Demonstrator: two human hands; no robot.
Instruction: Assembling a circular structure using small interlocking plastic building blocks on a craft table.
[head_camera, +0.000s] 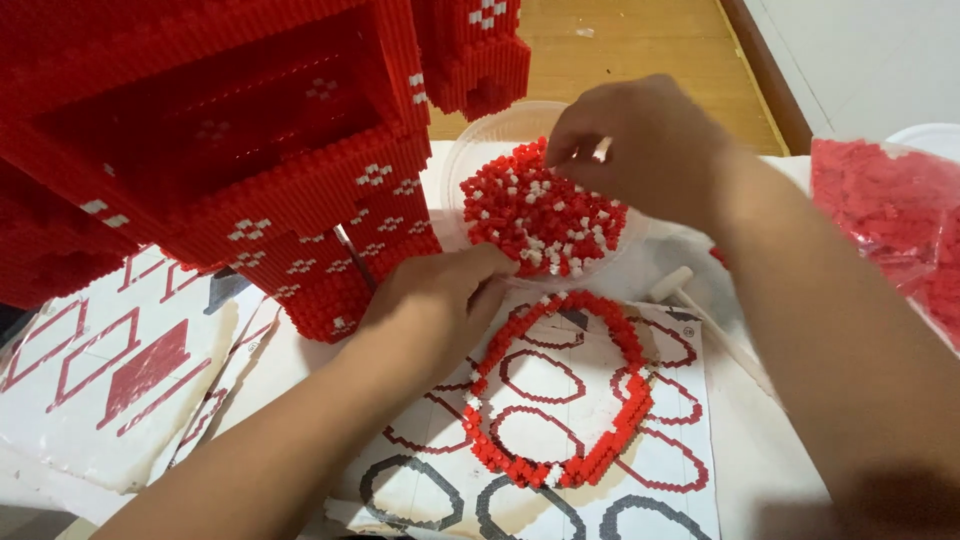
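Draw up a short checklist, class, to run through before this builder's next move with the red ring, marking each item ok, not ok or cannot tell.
1. Right hand over the bowl of red and white bricks: ok.
2. Brick pinched in its fingertips: cannot tell.
3. Left hand at the red brick ring: ok.
4. Ring lies on the printed pattern sheet: ok.
5. Ring closed all round: cannot tell.
6. Small white hammer within reach: ok.

Left hand (440, 295) and right hand (640, 140): both bare, no gloves, rings, watch or bands. Forearms uncovered; no sleeves in view.
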